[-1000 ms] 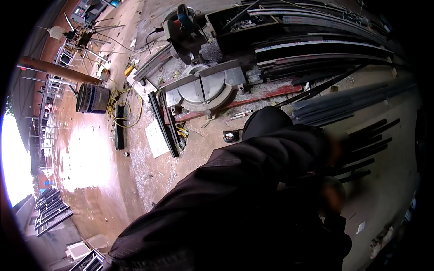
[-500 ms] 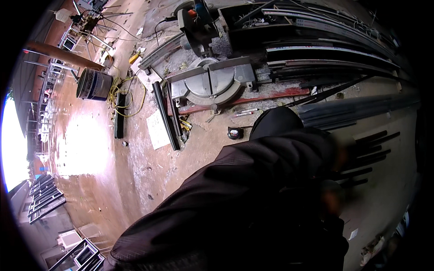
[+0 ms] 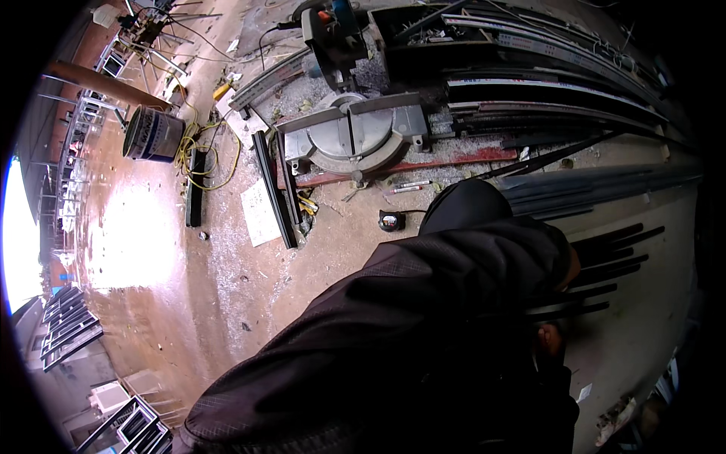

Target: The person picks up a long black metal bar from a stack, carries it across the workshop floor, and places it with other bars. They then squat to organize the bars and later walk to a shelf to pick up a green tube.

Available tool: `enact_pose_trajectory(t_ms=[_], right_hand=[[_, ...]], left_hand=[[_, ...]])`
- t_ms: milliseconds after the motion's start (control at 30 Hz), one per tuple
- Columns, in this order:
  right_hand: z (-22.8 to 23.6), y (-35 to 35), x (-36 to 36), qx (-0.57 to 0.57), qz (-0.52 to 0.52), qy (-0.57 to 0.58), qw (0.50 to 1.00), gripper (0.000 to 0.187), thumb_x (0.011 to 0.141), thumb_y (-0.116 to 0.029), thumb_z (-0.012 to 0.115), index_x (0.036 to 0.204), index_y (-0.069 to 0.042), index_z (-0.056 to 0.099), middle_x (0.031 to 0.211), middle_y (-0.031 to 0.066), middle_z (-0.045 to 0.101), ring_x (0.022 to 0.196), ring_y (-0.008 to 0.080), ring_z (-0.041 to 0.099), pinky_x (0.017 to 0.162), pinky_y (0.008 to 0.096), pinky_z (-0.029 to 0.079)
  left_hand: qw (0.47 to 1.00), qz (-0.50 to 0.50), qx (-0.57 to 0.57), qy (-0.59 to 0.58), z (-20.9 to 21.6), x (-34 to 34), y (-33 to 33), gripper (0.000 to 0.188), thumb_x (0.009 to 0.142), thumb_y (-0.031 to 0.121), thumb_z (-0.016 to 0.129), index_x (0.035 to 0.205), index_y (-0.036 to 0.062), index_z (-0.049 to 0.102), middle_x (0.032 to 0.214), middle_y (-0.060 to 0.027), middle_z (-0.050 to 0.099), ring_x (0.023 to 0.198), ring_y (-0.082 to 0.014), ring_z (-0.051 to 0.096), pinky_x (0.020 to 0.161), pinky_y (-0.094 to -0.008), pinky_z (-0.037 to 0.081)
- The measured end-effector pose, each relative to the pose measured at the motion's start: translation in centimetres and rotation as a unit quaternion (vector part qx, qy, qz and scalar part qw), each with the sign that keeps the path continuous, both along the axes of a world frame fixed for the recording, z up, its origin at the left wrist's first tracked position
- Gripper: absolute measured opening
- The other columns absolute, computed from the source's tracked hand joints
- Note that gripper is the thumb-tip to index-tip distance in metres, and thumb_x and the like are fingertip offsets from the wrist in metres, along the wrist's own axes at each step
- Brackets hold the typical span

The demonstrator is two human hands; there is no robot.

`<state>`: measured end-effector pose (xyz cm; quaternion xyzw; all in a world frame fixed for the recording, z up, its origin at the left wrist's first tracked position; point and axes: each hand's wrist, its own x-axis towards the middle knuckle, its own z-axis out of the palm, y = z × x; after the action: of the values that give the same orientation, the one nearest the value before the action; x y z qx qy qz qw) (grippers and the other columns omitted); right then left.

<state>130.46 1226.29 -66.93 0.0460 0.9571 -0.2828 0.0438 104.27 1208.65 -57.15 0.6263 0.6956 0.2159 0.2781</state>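
Note:
My left arm, in a dark sleeve, reaches across to the right. Just past its cuff a strip of my left hand (image 3: 572, 266) shows beside several dark, narrow bars (image 3: 616, 268), its fingers hidden. Lower down, my right hand (image 3: 550, 340) appears with curled fingers, close under the lowest bar; what it grips, if anything, I cannot make out. The bars lie side by side with uneven ends pointing right, and my sleeve covers their near ends. Beyond my dark-clad knee (image 3: 469, 203) a black tape measure (image 3: 391, 221) rests on the floor.
A mitre saw (image 3: 352, 136) stands ahead among metal shavings. Long metal profiles (image 3: 560, 94) are stacked at the far right, with more bars (image 3: 597, 185) nearer. Left are a bucket (image 3: 153, 135), a coiled yellow cord (image 3: 204, 163), a paper sheet (image 3: 261, 216) and dark profiles (image 3: 274, 189).
Both hands, blurred before, look sharper now. The left hand has shifted slightly down, and the bars sit a little lower and further left. The whole view has drifted slightly.

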Motion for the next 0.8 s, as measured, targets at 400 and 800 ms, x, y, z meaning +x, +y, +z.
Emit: enact_pose_trajectory(t_ms=[400, 800], right_hand=[[4.9, -2.8, -1.7, -0.048, -0.053, -0.089, 0.993, 0.023, 0.089, -0.023, 0.05, 0.086, -0.002, 0.056, 0.072, 0.0104, 0.052, 0.068, 0.0185, 0.052, 0.064, 0.032, 0.043], [4.8, -2.8, -1.8, -0.06, -0.047, -0.097, 0.992, 0.025, 0.088, -0.025, 0.049, 0.089, -0.001, 0.056, 0.075, 0.0134, 0.053, 0.071, 0.0212, 0.053, 0.067, 0.0332, 0.043]], left_hand=[[1.0, 0.004, -0.016, -0.012, 0.7, 0.0, -0.6, 0.039, 0.081, 0.037, 0.058, 0.104, 0.0063, 0.065, 0.101, -0.0199, 0.062, 0.095, -0.0339, 0.059, 0.086, -0.0435, 0.045], [0.999, 0.009, -0.028, -0.011, 1.4, -0.1, -0.9, 0.039, 0.082, 0.037, 0.057, 0.102, 0.0056, 0.065, 0.1, -0.0208, 0.062, 0.094, -0.0345, 0.059, 0.086, -0.0432, 0.045]])
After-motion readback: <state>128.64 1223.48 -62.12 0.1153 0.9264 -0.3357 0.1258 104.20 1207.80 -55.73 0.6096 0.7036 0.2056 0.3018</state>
